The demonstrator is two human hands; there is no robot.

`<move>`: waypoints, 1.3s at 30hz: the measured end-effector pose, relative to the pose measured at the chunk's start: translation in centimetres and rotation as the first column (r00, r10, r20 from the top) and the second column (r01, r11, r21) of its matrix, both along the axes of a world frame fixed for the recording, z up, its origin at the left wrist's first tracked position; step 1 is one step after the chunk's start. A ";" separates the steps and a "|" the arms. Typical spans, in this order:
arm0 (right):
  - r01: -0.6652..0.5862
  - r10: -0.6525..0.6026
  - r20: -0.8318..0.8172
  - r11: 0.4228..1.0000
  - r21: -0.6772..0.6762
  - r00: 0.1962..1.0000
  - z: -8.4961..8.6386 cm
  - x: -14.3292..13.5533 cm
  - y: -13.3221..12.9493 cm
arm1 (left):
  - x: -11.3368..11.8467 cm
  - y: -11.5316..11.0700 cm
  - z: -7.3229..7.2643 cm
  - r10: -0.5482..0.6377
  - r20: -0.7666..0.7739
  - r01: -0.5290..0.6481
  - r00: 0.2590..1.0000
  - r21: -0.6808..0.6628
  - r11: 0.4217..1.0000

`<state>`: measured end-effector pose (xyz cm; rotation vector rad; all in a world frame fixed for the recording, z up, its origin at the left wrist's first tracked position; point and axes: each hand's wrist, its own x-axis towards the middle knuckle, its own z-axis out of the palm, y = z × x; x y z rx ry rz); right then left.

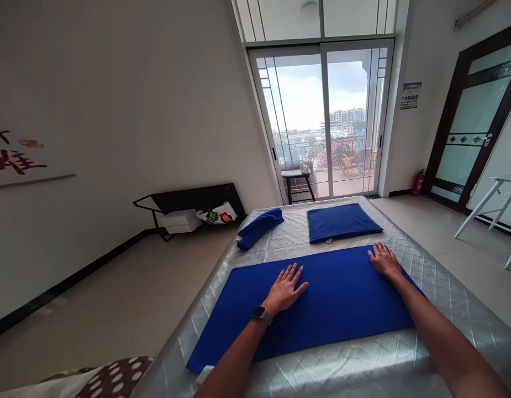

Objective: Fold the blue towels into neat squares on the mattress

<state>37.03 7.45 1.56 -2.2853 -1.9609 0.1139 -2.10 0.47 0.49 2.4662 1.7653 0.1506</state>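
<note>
A blue cloth (330, 309), like a towel, lies spread flat in a long rectangle on the quilted mattress (321, 365). My left hand (283, 288) rests palm down on its middle, fingers spread, with a watch on the wrist. Near the cloth's far right corner, my right hand (384, 260) lies flat with its fingers stretched out. Beyond the hands is a folded blue cloth (342, 222) with a small white tag at its near edge. Farther left sits a bunched blue cloth (261, 228).
A black sofa-like seat (193, 198) with a white box (179, 221) stands against the left wall. Sliding glass doors (321, 121) are past the mattress. To the right are a white stool (495, 204), a fire extinguisher (418, 182) and a dark-framed door (474, 121). Polka-dot fabric (118, 378) shows at bottom left.
</note>
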 end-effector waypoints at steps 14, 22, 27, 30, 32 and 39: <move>-0.008 0.008 0.018 1.000 -0.004 1.000 1.2 -0.4 -0.7 | -21.4 -5.2 -3.7 0.376 -0.065 -0.360 0.924 0.177 0.916; -0.060 0.050 0.080 0.991 0.123 0.996 2.5 -1.9 -3.0 | -18.3 -6.3 -1.2 0.440 -0.020 -0.425 0.898 0.224 0.877; -0.105 0.104 0.046 0.994 0.009 0.993 1.8 -1.9 -4.8 | -17.5 -7.2 0.6 0.420 -0.047 -0.383 0.907 0.328 0.864; -0.102 0.102 0.019 0.994 -0.030 0.995 1.4 -1.7 -5.0 | -16.5 -8.2 0.8 0.373 -0.062 -0.336 0.926 0.317 0.887; -0.095 0.095 0.019 0.995 -0.022 0.995 1.3 -1.7 -4.9 | -15.8 -9.4 0.0 0.336 -0.055 -0.309 0.940 0.277 0.910; -0.084 0.084 0.015 0.997 0.000 0.996 0.9 -1.8 -4.8 | -17.6 -13.7 -3.4 0.296 -0.114 -0.277 0.948 0.156 0.948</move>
